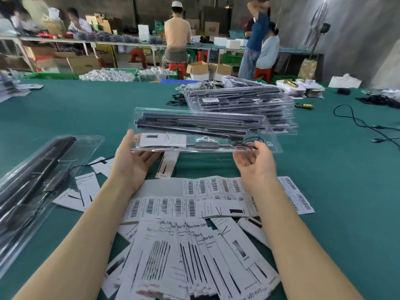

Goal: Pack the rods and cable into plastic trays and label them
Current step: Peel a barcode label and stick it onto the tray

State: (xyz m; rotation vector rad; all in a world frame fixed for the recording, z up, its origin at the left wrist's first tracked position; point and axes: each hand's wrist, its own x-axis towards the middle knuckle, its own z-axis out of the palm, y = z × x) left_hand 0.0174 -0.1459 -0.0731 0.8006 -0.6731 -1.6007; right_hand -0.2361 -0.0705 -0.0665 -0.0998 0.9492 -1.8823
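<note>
Lying with its long axis running left to right across the middle of the frame, a clear plastic tray (205, 131) is held up above the green counter (86, 109), its right end reaching slightly farther away than its left. Inside it, several black rods (194, 124) run the same way as the tray, along its far half. A white label (163, 140) sits in the near left part, and a thin black cable (244, 144) with a small dark block lies in the near right part.

Both hands are under the near edge. The left hand (132, 161) is palm up, fingers mostly straight, with the thumb up against the tray's left end. The right hand (255, 163) is palm up with loosely bent fingers, its thumb touching the near right edge by the cable.

Behind the tray, in the upper right of the frame, stands a stack of filled trays (242, 107). At the left edge lies another pile of clear trays (36, 178) with dark rods, angled diagonally. Below the hands, barcode sheets (194, 198) and printed paper cards (190, 260) are spread across the lower middle.
</note>
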